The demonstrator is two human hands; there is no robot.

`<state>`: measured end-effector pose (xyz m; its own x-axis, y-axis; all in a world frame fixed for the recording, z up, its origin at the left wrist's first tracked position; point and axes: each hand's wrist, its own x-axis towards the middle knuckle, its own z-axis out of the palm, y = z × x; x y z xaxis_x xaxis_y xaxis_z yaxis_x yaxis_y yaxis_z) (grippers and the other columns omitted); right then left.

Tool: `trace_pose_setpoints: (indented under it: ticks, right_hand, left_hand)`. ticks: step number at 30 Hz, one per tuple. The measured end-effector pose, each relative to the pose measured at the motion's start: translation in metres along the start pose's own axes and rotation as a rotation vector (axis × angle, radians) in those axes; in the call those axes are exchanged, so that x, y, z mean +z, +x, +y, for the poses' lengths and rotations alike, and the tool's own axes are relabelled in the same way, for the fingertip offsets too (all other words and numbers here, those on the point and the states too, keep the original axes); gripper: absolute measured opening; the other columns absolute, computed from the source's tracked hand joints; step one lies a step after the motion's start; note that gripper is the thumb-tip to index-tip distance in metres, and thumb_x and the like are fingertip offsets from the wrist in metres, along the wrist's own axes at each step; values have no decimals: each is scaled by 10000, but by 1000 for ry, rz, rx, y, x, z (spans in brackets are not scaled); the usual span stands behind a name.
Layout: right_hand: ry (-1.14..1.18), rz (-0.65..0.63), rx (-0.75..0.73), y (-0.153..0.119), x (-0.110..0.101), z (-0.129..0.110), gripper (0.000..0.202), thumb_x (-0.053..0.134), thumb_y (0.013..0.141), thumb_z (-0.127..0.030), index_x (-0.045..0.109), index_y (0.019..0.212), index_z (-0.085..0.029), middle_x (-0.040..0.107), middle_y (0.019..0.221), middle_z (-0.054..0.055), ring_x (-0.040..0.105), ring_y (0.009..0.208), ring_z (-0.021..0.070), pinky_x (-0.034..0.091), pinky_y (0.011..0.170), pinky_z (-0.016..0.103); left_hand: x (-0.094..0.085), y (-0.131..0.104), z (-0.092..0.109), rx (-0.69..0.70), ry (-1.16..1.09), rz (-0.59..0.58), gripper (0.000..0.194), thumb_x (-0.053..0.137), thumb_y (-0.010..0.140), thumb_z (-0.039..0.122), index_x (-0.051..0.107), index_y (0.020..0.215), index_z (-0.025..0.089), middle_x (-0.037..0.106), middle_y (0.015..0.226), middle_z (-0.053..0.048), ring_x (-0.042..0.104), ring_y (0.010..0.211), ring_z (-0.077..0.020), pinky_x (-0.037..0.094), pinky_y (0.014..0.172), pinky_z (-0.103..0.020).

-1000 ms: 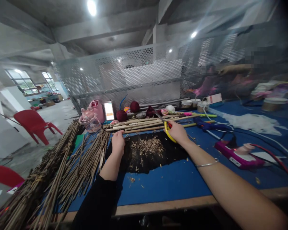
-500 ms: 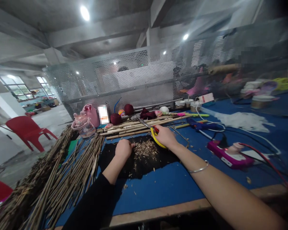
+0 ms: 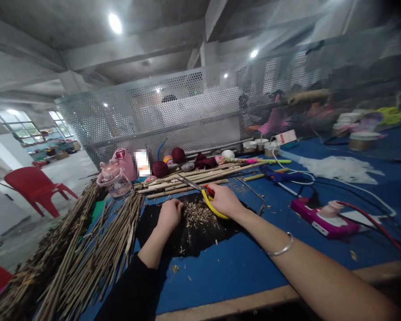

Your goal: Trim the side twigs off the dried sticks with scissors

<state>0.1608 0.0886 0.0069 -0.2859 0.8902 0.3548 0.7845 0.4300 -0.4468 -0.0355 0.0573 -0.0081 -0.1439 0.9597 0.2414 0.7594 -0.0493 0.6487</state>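
Observation:
Yellow-handled scissors [image 3: 214, 207] are in my right hand [image 3: 224, 201], blades pointing up and left over the sticks behind the cloth. My left hand [image 3: 170, 216] is closed, its fingertips pinched at the left edge of a pile of small light-brown pieces [image 3: 200, 214]; anything between them is too small to name. The pile lies on a black cloth [image 3: 187, 245] on the blue table [image 3: 217, 276]. Long thin sticks [image 3: 103, 249] lie in a bundle to the left of the cloth.
Behind the cloth lie pale sticks [image 3: 173, 192], dark red yarn balls [image 3: 160, 169] and a pink basket [image 3: 115, 185]. On the right are a blue glue gun [image 3: 280, 175], a purple power strip [image 3: 324, 220] with cables, and white plastic [image 3: 341, 168]. A perforated screen [image 3: 187, 107] stands behind.
My right hand and the scissors have moved slightly left and down. The scissor blades look more open. My left hand stays closed beside the pile. The camera view has shifted slightly.

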Motion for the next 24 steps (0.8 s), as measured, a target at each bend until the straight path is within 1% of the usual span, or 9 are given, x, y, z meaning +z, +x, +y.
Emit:
trace_pose_setpoints:
  ticks: [4, 6, 8, 10, 12, 14, 17, 20, 24]
  right_hand:
    - [-8, 1, 31, 1, 0, 0, 182, 602, 645, -303, 573, 800, -212, 634, 735, 24, 553, 671, 157, 297, 532, 204]
    - [31, 10, 28, 0, -1, -2, 146, 589, 645, -278, 565, 771, -209, 624, 713, 16, 540, 650, 149, 299, 528, 204]
    - [136, 19, 20, -1, -1, -5, 122, 576, 637, -238, 554, 751, -200, 611, 705, 5, 525, 641, 136, 312, 539, 201]
    - [295, 13, 20, -4, -1, -10, 104, 575, 623, -217, 529, 710, -187, 580, 673, -10, 498, 609, 117, 330, 543, 196]
    - [493, -16, 18, -7, 0, -15, 122, 582, 625, -245, 494, 679, -180, 525, 612, -32, 459, 557, 98, 344, 528, 195]
    - [709, -66, 7, -10, 1, -20, 174, 584, 639, -301, 473, 697, -180, 496, 594, -45, 438, 525, 88, 358, 509, 196]
    - [897, -142, 3, -13, 2, -25, 241, 612, 621, -335, 453, 713, -180, 516, 621, -40, 438, 515, 82, 372, 496, 201]
    - [871, -164, 1, -15, 2, -27, 250, 639, 593, -307, 441, 679, -181, 507, 604, -48, 424, 506, 74, 370, 491, 197]
    - [847, -152, 12, -13, 3, -24, 229, 621, 601, -282, 429, 681, -186, 498, 589, -57, 442, 507, 79, 378, 501, 203]
  left_hand:
    - [-6, -3, 5, -61, -189, 88, 207, 483, 761, 202, 513, 558, 176, 564, 538, -30, 475, 513, -132, 315, 541, -217]
    - [-9, -7, 11, -112, -355, 81, 238, 464, 777, 249, 470, 550, 175, 506, 497, 1, 415, 448, -102, 284, 482, -200]
    - [-9, -14, 20, -205, -587, -18, 253, 437, 789, 315, 438, 578, 175, 412, 468, 42, 300, 369, -65, 213, 406, -183]
    - [-7, -23, 31, -300, -853, -195, 215, 434, 784, 358, 421, 657, 185, 348, 481, 73, 204, 336, -42, 126, 365, -170]
    - [-4, -32, 40, -337, -1018, -346, 211, 469, 762, 385, 407, 701, 194, 313, 486, 87, 173, 333, -32, 85, 353, -160]
    - [-1, -39, 47, -353, -1068, -410, 256, 501, 740, 411, 381, 683, 193, 297, 477, 93, 168, 333, -24, 78, 347, -155]
    - [5, -44, 51, -364, -1038, -397, 305, 525, 720, 436, 356, 657, 190, 303, 459, 96, 183, 329, -19, 83, 341, -152]
    - [10, -44, 47, -323, -1013, -409, 312, 541, 703, 447, 375, 665, 186, 337, 458, 93, 214, 331, -19, 114, 336, -151]
    - [17, -44, 40, -248, -945, -458, 316, 515, 713, 471, 418, 668, 174, 450, 515, 54, 311, 355, -28, 191, 329, -151]
